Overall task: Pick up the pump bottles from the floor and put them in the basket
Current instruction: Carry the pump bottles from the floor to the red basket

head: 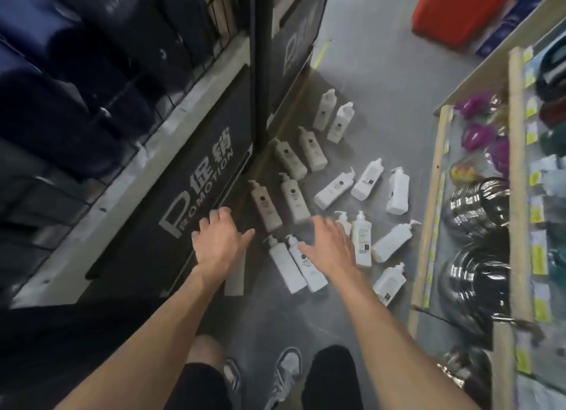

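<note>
Both hands hang over the grey concrete floor (382, 87), empty; the left hand (219, 241) has its fingers spread and slack, and the right hand (332, 250), slightly blurred, is likewise splayed and grasps nothing.

All the pump bottles in view lie on the floor, none lifted; the dark wire-mesh basket with the pale rim (183, 107) stands at 9 to 11 o'clock from the hands.

Governing relation: two white plastic pump bottles lie side by side, touching; the left-lying one (286, 270) is just beside the right hand at its 8 o'clock, and the right-lying one (312, 274) is partly under that hand's thumb side; their long axes run from pump heads at 11 o'clock to bases at 5 o'clock.

The right hand is judged nearer this pair; a grasp would likely need to cross that axis at mid-body.

A beige plastic pump bottle (266, 207) lies at 1 o'clock from the left hand, similarly aligned, within that hand's reach.
</note>
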Motion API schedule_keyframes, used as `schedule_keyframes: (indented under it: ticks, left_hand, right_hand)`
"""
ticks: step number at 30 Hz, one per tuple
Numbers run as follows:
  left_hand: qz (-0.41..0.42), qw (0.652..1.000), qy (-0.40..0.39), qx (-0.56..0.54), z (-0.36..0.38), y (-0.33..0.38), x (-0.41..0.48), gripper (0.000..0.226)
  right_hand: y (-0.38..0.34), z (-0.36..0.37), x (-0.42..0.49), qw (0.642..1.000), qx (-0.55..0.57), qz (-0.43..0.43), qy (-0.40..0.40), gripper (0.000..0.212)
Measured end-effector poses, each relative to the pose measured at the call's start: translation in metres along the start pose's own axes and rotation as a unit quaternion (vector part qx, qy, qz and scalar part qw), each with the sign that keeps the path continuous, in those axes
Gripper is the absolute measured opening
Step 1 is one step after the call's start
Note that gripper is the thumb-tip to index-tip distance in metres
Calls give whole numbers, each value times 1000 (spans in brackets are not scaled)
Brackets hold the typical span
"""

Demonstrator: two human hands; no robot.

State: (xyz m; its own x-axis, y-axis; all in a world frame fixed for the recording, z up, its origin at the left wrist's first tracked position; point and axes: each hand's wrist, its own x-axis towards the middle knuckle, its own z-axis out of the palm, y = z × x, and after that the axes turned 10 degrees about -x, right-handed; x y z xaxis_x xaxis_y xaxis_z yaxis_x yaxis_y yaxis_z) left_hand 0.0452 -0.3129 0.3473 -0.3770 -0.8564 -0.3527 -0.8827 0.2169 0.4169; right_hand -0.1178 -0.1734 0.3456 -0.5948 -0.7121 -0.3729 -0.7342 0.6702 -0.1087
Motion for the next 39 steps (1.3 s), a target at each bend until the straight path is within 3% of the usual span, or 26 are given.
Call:
schedule_keyframes:
  ticks: [5,11,18,27,33,39]
  left_hand:
    - [-27,1000,4,-5,99,-58,55,75]
    - [-90,991,-21,-98,218,-114,113,71]
    - [-129,985,-24,-111,340,-179,151,82]
    - [-200,961,-5,-191,435,-225,185,112]
    - [-206,956,0,-207,447,-237,189,111]
    - [-228,944,-12,-237,455,-243,198,105]
  right_hand:
    - [3,110,66,999,39,35,-15,62]
    - [9,245,130,995,77,64,-27,60]
    - [19,368,180,988,110,105,-19,77]
    - [25,453,203,986,84,139,-34,78]
    - [21,472,204,986,86,137,-28,80]
    - [22,482,211,984,79,140,-73,93]
